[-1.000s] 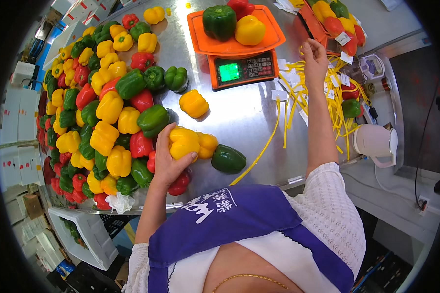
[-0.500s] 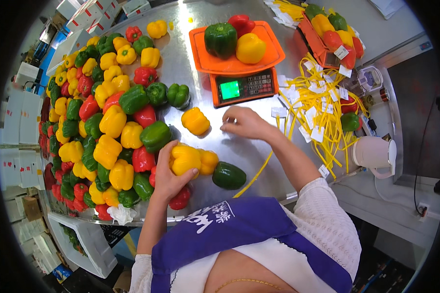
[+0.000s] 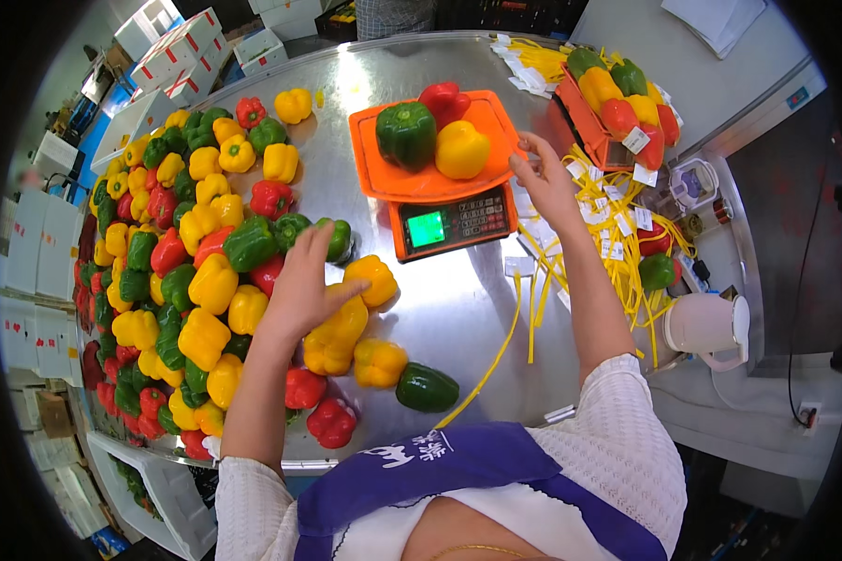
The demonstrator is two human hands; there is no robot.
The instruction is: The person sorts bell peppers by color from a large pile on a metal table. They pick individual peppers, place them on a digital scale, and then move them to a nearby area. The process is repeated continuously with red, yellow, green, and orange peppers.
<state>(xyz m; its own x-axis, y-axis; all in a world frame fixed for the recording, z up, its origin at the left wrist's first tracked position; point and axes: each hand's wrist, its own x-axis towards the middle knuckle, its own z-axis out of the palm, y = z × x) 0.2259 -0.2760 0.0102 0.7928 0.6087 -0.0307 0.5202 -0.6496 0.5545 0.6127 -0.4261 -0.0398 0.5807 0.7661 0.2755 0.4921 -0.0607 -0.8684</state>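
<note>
My left hand is open, fingers stretched out, over the near edge of the pepper pile. Its thumb reaches across a large yellow bell pepper; whether they touch I cannot tell. Around it lie another yellow pepper, a yellow pepper farther off and a dark green one. At the right rim of the orange scale tray, my right hand has its fingers apart and holds nothing. A green, a red and a yellow pepper sit together on the tray.
A big heap of mixed peppers covers the table's left side. Yellow tagged straps are strewn at right, near a pale jug. Behind them, a red-orange container holds peppers. White boxes stand beyond the table.
My left hand has let go of the large yellow pepper and moved up and left. My right hand has reached forward and right, from the bare tabletop to the scale tray's rim.
</note>
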